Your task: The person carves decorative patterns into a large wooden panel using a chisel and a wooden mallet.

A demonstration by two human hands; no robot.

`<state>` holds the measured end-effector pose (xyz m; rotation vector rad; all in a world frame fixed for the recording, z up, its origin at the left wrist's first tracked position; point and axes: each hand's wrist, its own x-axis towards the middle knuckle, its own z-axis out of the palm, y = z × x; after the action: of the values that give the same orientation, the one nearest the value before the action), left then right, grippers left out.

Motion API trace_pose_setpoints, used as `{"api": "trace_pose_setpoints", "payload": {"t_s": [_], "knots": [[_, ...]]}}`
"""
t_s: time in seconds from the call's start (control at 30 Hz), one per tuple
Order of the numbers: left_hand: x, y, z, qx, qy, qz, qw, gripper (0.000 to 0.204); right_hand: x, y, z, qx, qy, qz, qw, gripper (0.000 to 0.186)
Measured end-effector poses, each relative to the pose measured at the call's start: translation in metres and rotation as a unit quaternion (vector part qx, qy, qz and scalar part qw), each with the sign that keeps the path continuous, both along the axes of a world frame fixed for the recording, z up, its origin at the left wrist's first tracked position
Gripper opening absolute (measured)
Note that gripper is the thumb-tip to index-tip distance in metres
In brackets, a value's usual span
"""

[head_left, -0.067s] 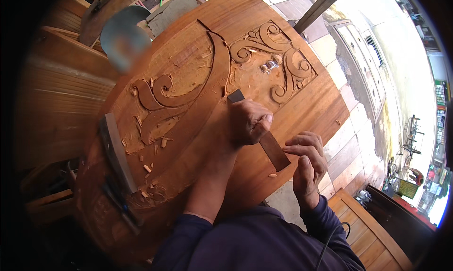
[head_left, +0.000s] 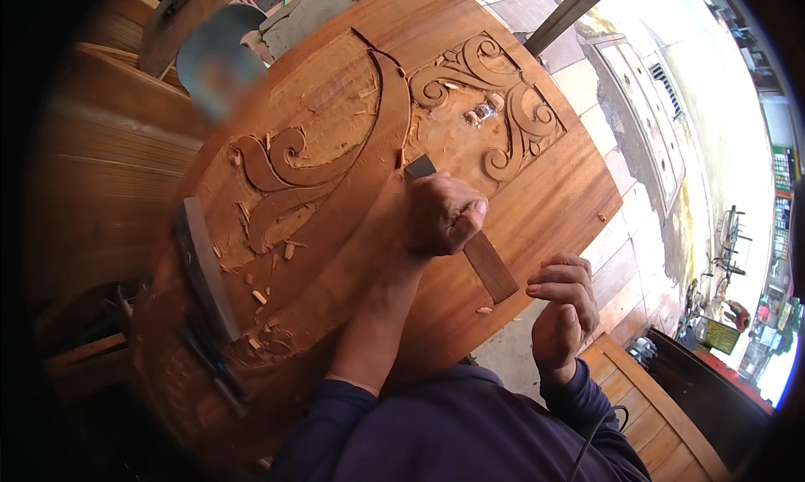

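My left hand (head_left: 449,216) is closed around a flat brown wooden bar (head_left: 493,270) with a dark end (head_left: 421,166). The bar lies slantwise over a large carved wood panel (head_left: 579,180), its lower end near the panel's edge. My palm hides the bar's middle. Off the near right edge, my right hand (head_left: 568,310) is raised, fingers loosely curved and apart, holding nothing. It is near the bar's lower end but not touching it. Scroll carvings (head_left: 495,79) stand out at the far corner, and a long curved carved band (head_left: 390,104) runs beside them.
A long wooden block (head_left: 205,268) and dark slim tools (head_left: 214,369) lie on the panel's left. Wood chips (head_left: 260,297) are scattered about. A small shiny object (head_left: 482,113) rests between the scrolls. Beyond the panel is a person's grey-blue cap (head_left: 222,41); a post (head_left: 570,16) stands behind.
My right hand has moved slightly right and down, away from the bar's lower end. My left hand keeps its grip on the bar, almost still.
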<state>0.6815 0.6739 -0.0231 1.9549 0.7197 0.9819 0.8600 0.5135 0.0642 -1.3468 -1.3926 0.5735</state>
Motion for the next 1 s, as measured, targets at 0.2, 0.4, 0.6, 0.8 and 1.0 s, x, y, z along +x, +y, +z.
{"api": "trace_pose_setpoints", "payload": {"t_s": [0.2,0.4,0.6,0.8,1.0], "knots": [[0.012,0.016,-0.011,0.021,-0.015,0.013,1.0,0.034,-0.012,0.061,-0.023,-0.063,0.042,0.032,0.997,0.047],[0.006,0.01,0.004,0.012,-0.018,0.007,1.0,0.034,0.011,0.006,-0.015,0.0,0.045,-0.001,0.999,0.052],[0.007,0.008,-0.007,0.01,0.001,0.039,0.999,0.037,-0.011,0.061,-0.024,-0.058,0.095,-0.021,0.994,0.052],[0.016,0.014,-0.005,0.048,0.025,0.057,0.997,0.037,0.018,0.042,-0.039,-0.004,0.203,0.023,0.979,0.054],[0.013,0.018,-0.003,0.028,0.038,0.055,0.997,0.034,-0.002,0.052,-0.041,-0.055,0.125,-0.045,0.99,0.055]]}}
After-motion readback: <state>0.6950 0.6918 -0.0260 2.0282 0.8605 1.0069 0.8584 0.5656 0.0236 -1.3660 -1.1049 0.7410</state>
